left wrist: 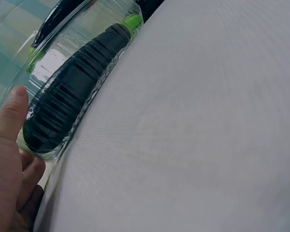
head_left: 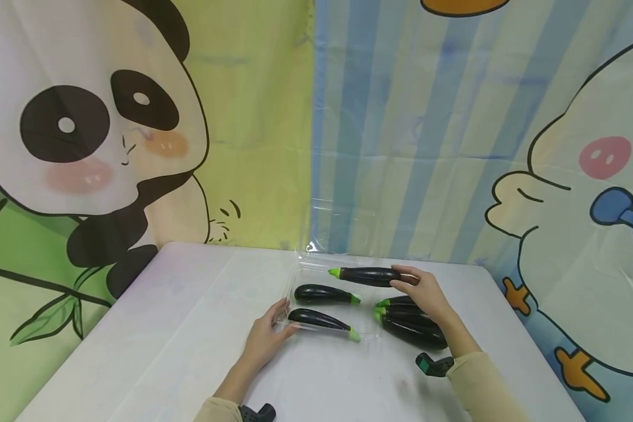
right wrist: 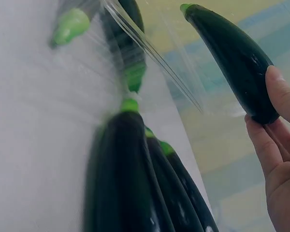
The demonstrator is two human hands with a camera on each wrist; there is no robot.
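A clear plastic container (head_left: 302,271) lies open on the white table (head_left: 190,328), its lid (head_left: 343,228) standing up behind. Two dark eggplants with green stems lie in it: one in the middle (head_left: 324,293) and one at the front (head_left: 319,319), the latter also in the left wrist view (left wrist: 72,92). My left hand (head_left: 268,335) pinches the container's front left corner (left wrist: 63,43), thumb (left wrist: 9,116) against its wall. My right hand (head_left: 423,291) grips the blunt end of a third eggplant (head_left: 366,275) (right wrist: 232,53) over the container's far side. Three more eggplants (head_left: 411,321) (right wrist: 130,183) lie piled beside the container.
Cartoon cloth backdrops, a panda (head_left: 84,135) at left and a chick (head_left: 585,193) at right, hang close behind the table. Black wrist-camera mounts (head_left: 435,364) show near my sleeves. The table's left edge slants toward me.
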